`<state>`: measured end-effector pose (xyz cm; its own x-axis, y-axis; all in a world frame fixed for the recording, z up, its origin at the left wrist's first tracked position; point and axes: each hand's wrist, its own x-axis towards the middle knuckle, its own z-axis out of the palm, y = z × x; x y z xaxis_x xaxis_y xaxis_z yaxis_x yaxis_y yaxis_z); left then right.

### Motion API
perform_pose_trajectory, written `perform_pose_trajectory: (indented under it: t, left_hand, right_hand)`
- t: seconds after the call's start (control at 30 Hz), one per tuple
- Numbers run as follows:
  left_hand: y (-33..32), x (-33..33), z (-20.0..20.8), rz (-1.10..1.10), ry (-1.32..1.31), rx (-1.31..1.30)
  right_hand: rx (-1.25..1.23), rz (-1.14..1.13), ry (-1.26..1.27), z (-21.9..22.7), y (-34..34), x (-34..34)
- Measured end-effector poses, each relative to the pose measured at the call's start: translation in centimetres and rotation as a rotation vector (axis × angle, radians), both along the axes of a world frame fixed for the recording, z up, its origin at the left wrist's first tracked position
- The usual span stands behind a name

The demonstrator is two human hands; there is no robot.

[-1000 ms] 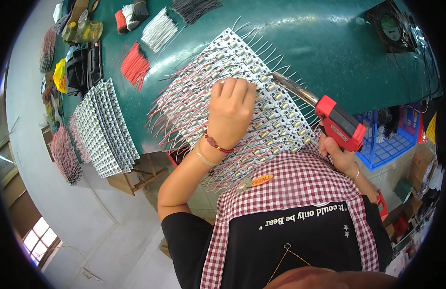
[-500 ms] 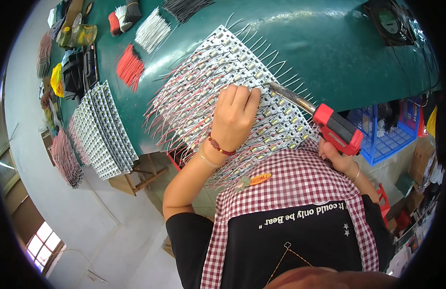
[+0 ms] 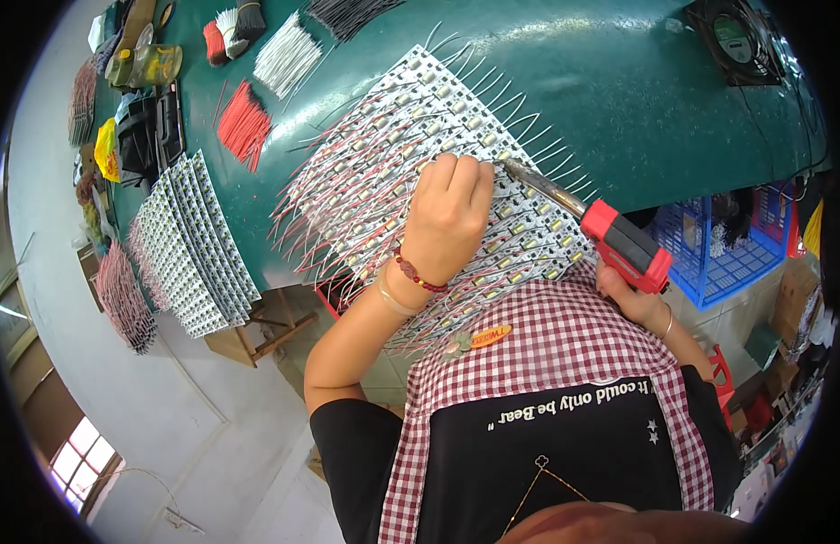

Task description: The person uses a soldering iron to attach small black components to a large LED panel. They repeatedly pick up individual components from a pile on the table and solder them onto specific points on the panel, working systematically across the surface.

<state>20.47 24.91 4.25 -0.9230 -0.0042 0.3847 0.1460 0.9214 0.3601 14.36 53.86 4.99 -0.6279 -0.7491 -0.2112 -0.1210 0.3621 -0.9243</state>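
Observation:
A large sheet of white LED circuit boards [image 3: 438, 100], rowed with small components and bristling with red and white wires, lies across the table's near edge and up to my apron. Over its middle is my left hand [image 3: 450, 213], fingers closed and pointing down; whatever they pinch is hidden beneath them. My right hand [image 3: 620, 286] grips a red and black soldering gun [image 3: 630, 247] at the sheet's right side. The gun's metal barrel slants up and left, its tip at the boards just right of my left fingertips.
Bundles of red wires [image 3: 244, 127] and white wires [image 3: 288, 56] lie on the green table [image 3: 610, 100]. A stack of wired boards [image 3: 189, 245] sits at the left. There is a black fan [image 3: 736, 41] at the far right, and a blue plastic crate [image 3: 710, 254] below the table edge.
The soldering gun and my right hand have shifted slightly left and down. My left hand has moved a little to the right, its fingers still closed.

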Motion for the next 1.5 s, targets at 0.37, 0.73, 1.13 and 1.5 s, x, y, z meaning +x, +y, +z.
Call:
perform_pose_trajectory:
  t: [0.37,0.73,1.13,1.5]
  left_hand:
    - [0.1,-0.1,0.3,0.002,-0.049,-0.027]
    - [0.0,0.8,1.1,0.058,0.105,-0.099]
    - [1.3,1.2,-0.2,0.04,0.07,-0.103]
    - [1.3,0.8,0.2,0.01,0.051,-0.069]
  right_hand:
    - [-0.059,-0.07,-0.188,0.9,0.0,0.2]
    - [-0.045,-0.073,-0.283,1.2,1.2,0.4]
    - [-0.033,-0.018,-0.113,0.4,2.5,0.7]
    - [-0.007,-0.037,-0.097,1.2,1.0,0.3]
